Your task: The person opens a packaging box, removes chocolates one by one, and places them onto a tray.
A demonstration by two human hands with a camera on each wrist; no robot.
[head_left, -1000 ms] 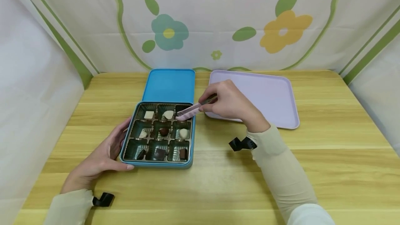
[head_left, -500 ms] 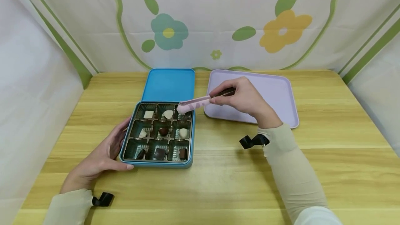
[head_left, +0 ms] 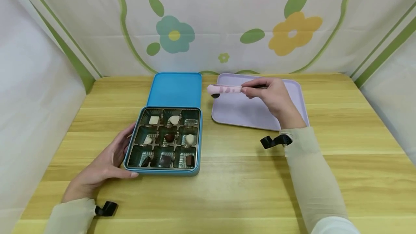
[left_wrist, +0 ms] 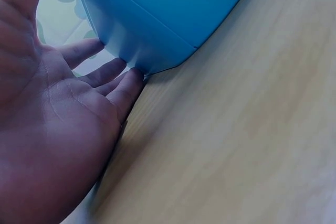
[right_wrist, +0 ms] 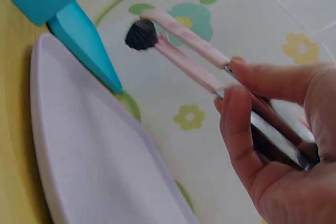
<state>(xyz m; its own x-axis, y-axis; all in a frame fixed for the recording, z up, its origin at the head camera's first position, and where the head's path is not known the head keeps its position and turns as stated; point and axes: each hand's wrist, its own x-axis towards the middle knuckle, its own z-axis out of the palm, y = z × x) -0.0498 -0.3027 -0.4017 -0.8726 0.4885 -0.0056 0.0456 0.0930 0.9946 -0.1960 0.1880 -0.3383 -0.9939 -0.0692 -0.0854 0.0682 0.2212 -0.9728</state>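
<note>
In the head view, my right hand (head_left: 276, 96) holds slim metal tongs with pink tips (head_left: 227, 89) above the left part of the lilac tray. A dark, ridged chocolate (right_wrist: 141, 34) is pinched between those tips, as the right wrist view shows. My left hand (head_left: 105, 165) rests at the near left corner of a blue tin (head_left: 199, 169). Its fingertips (left_wrist: 113, 69) touch the tin's side, and the thumb lies along the front. Inside the tin is a nine-part insert with white and dark chocolates, such as a white heart (head_left: 174, 119). The far right compartment holds none.
Behind the tin lies its blue lid (head_left: 175, 89). To the right, the lilac tray (head_left: 234, 113) lies near the back of the wooden table (head_left: 234, 190). A flowered cloth (head_left: 208, 21) hangs behind the table.
My right hand has moved right and up from the tin's far right compartment to above the tray, bringing the tongs and dark chocolate along. The left hand and tin have stayed put.
</note>
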